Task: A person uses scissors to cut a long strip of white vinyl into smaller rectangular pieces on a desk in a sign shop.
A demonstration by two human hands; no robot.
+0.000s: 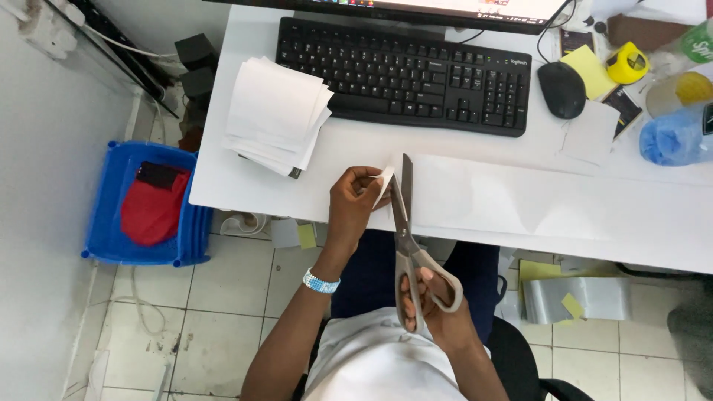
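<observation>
White paper strip [384,184] pinched in left hand [353,204], grey-handled scissors [410,245] gripped in right hand [438,312].

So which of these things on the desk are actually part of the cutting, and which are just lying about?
In use:
- scissors, in the right hand
- white paper sheet, its edge pinched by the left hand
- stack of cut white squares, likely from the same work

Lying about:
- keyboard
- mouse
- yellow tape measure
- blue bin on the floor
</observation>
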